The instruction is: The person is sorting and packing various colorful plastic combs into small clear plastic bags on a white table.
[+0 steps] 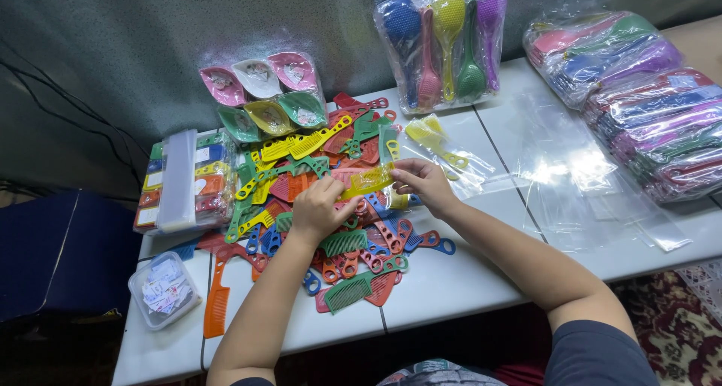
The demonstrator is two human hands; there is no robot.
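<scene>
The yellow comb [367,181] lies level between both hands above the heap, near the middle of the white tabletop [444,288], seemingly so its teeth and handle can be lined up. The left hand [320,209] closes on its left end, fingers curled; the right hand [423,184] pinches the right end between thumb and fingertips. Beneath them, hard plastic combs [353,251] in red, green, blue and orange sprawl loose, flat and toothed, some with looped handles. At eight o'clock sits a clear lidded box of small paper labels [163,290]. At nine, a stack of colourful cards [180,179] is banded together. At three, glossy clear sleeves [594,175] lie spread within reach. Farther, at twelve, bagged brushes [444,44] stand upright against the wall, and at two, bagged comb packs [647,108] pile up.
</scene>
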